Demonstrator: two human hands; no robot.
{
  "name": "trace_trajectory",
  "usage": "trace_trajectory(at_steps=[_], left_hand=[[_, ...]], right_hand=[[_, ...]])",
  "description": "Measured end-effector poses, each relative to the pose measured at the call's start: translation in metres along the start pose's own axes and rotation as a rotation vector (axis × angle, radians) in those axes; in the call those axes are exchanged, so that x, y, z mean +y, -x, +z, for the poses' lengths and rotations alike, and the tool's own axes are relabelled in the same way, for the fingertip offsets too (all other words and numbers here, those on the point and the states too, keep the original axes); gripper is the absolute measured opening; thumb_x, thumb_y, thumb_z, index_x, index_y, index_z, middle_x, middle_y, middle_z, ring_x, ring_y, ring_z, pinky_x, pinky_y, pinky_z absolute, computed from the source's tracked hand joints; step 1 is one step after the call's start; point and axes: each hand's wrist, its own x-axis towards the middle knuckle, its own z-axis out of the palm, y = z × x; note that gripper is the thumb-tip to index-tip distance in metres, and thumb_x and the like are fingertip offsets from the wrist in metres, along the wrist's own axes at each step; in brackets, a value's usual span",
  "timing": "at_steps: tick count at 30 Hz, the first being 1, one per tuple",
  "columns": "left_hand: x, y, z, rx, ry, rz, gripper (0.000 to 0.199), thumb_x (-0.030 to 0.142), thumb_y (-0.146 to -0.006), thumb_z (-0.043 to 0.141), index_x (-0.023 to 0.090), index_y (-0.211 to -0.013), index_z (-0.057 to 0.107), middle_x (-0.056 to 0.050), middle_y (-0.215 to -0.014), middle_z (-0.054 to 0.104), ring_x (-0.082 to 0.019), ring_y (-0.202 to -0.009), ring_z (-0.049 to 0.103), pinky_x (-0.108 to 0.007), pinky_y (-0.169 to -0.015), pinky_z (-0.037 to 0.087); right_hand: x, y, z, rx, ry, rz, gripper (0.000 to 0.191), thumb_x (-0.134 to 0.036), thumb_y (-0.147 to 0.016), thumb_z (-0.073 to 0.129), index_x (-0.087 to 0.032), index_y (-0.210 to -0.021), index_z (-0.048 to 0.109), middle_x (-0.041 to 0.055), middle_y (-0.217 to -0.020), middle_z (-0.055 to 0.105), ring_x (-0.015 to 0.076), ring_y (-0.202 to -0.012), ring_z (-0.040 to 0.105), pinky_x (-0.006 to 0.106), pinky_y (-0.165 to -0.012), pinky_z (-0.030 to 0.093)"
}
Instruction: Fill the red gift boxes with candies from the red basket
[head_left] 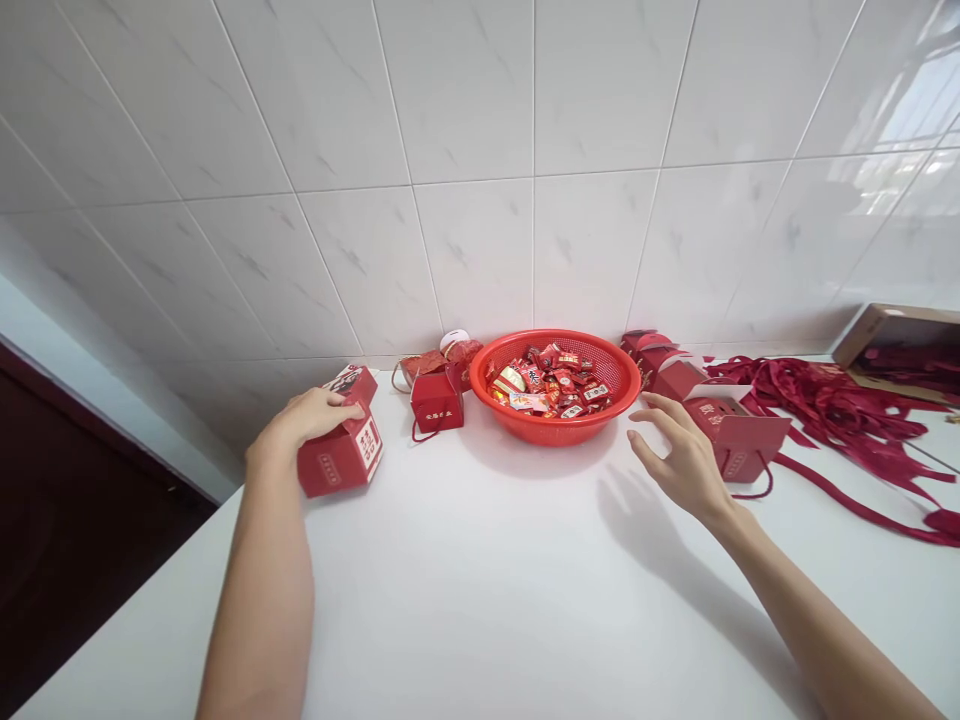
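Observation:
At the left of the table, my left hand [319, 412] is closed over the top of a red candy box [334, 465] with white printed panels. Its fingers hide part of the box's upper side. My right hand [679, 452] hovers with its fingers apart and nothing in them. It is between a red plastic basket [555, 432] full of wrapped candies [551, 380] and a red open-topped box [742, 440] with a rope handle. A smaller red box [439, 402] stands just left of the basket.
More red boxes [652, 358] line the wall behind my right hand. Dark red ribbons [817, 410] lie heaped at the right, beside a cardboard box [900, 340]. Small red pouches [461, 355] sit by the basket. A tiled wall [480, 250] bounds the white table [480, 580].

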Motion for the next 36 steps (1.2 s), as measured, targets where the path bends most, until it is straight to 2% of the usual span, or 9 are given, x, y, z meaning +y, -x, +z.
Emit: trace_trajectory(at_steps=[2, 5, 9, 12, 14, 19, 25, 30, 36], left_hand=[[0.014, 0.022, -0.010, -0.265, 0.042, 0.002, 0.033, 0.051, -0.076, 0.064, 0.018, -0.074, 0.067, -0.003, -0.071, 0.068, -0.025, -0.070, 0.063, -0.032, -0.061, 0.045], [0.041, 0.055, -0.015, -0.467, 0.083, 0.416, 0.044, 0.063, -0.071, 0.067, 0.021, -0.059, 0.061, -0.003, -0.070, 0.065, -0.021, -0.068, 0.059, -0.029, -0.061, 0.045], [0.088, 0.089, 0.013, -0.468, 0.082, 0.958, 0.048, 0.064, -0.084, 0.058, 0.022, -0.064, 0.069, -0.003, -0.072, 0.060, -0.019, -0.075, 0.054, -0.032, -0.079, 0.047], [0.115, 0.105, 0.053, -0.480, 0.030, 1.203, 0.038, 0.054, -0.094, 0.053, 0.026, -0.085, 0.076, -0.001, -0.081, 0.062, -0.017, -0.081, 0.056, -0.037, -0.100, 0.038], [0.123, 0.111, 0.079, -0.446, -0.025, 1.305, 0.036, 0.047, -0.099, 0.049, 0.026, -0.091, 0.077, -0.002, -0.084, 0.062, -0.017, -0.082, 0.055, -0.035, -0.096, 0.039], [0.127, 0.114, 0.103, -0.290, -0.116, 1.348, 0.035, 0.033, -0.103, 0.043, 0.025, -0.095, 0.076, -0.005, -0.097, 0.065, -0.018, -0.086, 0.058, -0.034, -0.088, 0.039], [0.132, 0.112, 0.089, -0.457, -0.060, 1.247, 0.051, 0.052, -0.103, 0.036, 0.023, -0.089, 0.076, -0.004, -0.088, 0.063, -0.017, -0.081, 0.057, -0.030, -0.076, 0.041], [0.134, 0.109, 0.088, -0.473, 0.001, 1.104, 0.067, 0.055, -0.103, 0.023, 0.018, -0.083, 0.075, -0.007, -0.092, 0.064, -0.018, -0.080, 0.059, -0.031, -0.073, 0.043], [0.129, 0.109, 0.080, -0.590, -0.073, 1.089, 0.046, 0.061, -0.087, 0.058, 0.026, -0.115, 0.073, -0.007, -0.126, 0.061, -0.027, -0.114, 0.058, -0.032, -0.090, 0.045]], right_hand=[[-0.005, 0.000, 0.001, -0.026, -0.050, -0.003, 0.022, -0.038, -0.092, 0.050, -0.024, -0.098, 0.065, 0.0132, -0.132, 0.061, 0.0306, -0.121, 0.060, 0.048, -0.100, 0.048], [-0.016, 0.002, 0.003, -0.104, -0.170, -0.008, 0.021, -0.039, -0.093, 0.052, -0.023, -0.095, 0.064, 0.0130, -0.123, 0.065, 0.0299, -0.118, 0.061, 0.048, -0.098, 0.050], [-0.032, 0.005, 0.005, -0.224, -0.388, -0.019, 0.027, -0.045, -0.094, 0.055, -0.022, -0.104, 0.066, 0.0142, -0.123, 0.066, 0.0280, -0.109, 0.065, 0.043, -0.087, 0.056], [-0.040, 0.009, 0.004, -0.280, -0.544, -0.053, 0.031, -0.046, -0.095, 0.055, -0.023, -0.114, 0.066, 0.0135, -0.128, 0.064, 0.0261, -0.105, 0.067, 0.042, -0.087, 0.057], [-0.042, 0.011, 0.002, -0.297, -0.597, -0.103, 0.035, -0.045, -0.095, 0.056, -0.024, -0.122, 0.064, 0.0126, -0.133, 0.062, 0.0274, -0.119, 0.061, 0.045, -0.096, 0.054], [-0.042, 0.014, -0.001, -0.359, -0.513, -0.131, 0.036, -0.048, -0.094, 0.059, -0.025, -0.120, 0.070, 0.0139, -0.150, 0.048, 0.0324, -0.141, 0.043, 0.053, -0.112, 0.039], [-0.047, 0.013, -0.006, -0.399, -0.422, -0.128, 0.030, -0.050, -0.091, 0.061, -0.021, -0.097, 0.066, 0.0178, -0.151, 0.045, 0.0347, -0.146, 0.035, 0.053, -0.112, 0.038], [-0.047, 0.011, -0.012, -0.393, -0.543, -0.073, 0.035, -0.050, -0.083, 0.070, -0.022, -0.083, 0.049, 0.0184, -0.148, 0.048, 0.0329, -0.140, 0.043, 0.047, -0.107, 0.043], [-0.036, 0.003, -0.026, -0.531, -0.623, -0.002, 0.041, -0.055, -0.085, 0.064, -0.021, -0.072, 0.046, 0.0157, -0.151, 0.048, 0.0351, -0.137, 0.046, 0.051, -0.108, 0.040]])
